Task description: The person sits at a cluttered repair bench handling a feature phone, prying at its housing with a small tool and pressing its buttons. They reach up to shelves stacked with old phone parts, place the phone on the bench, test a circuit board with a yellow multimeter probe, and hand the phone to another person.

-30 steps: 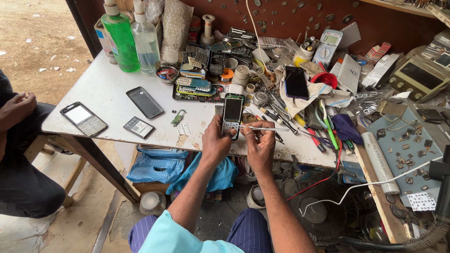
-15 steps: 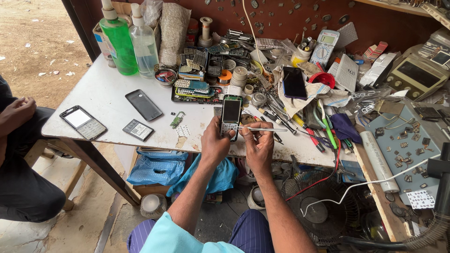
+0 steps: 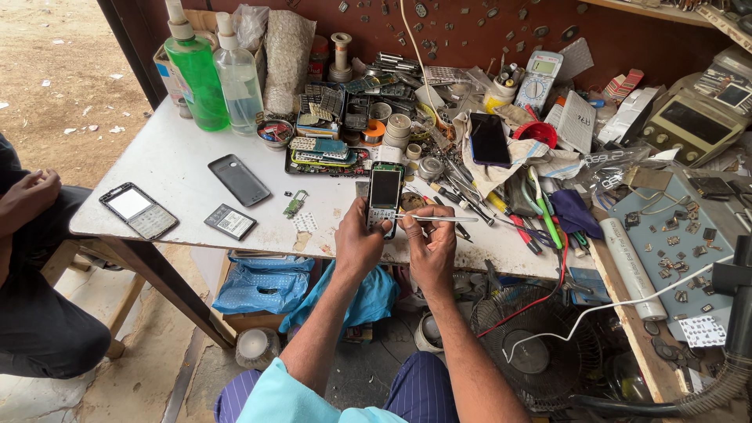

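Note:
My left hand [image 3: 358,243] holds a small keypad phone [image 3: 385,196] upright at the front edge of the white table [image 3: 180,168]; its dark screen faces me. My right hand [image 3: 429,243] pinches thin metal tweezers [image 3: 439,218] that lie across the phone's lower keypad. On the table to the left lie a phone's black back cover [image 3: 239,179], a flat battery [image 3: 231,222], a front housing with a keypad [image 3: 139,211] and a small green circuit piece [image 3: 295,204].
Green [image 3: 193,74] and clear [image 3: 237,76] spray bottles stand at the back left. Trays of parts, screwdrivers, a black smartphone [image 3: 489,139] and a multimeter [image 3: 538,75] crowd the right side. Another person's hand [image 3: 27,196] rests at the left. A fan [image 3: 521,345] sits under the table.
Both hands have stayed at the table edge with the phone and tweezers; only the view has shifted slightly.

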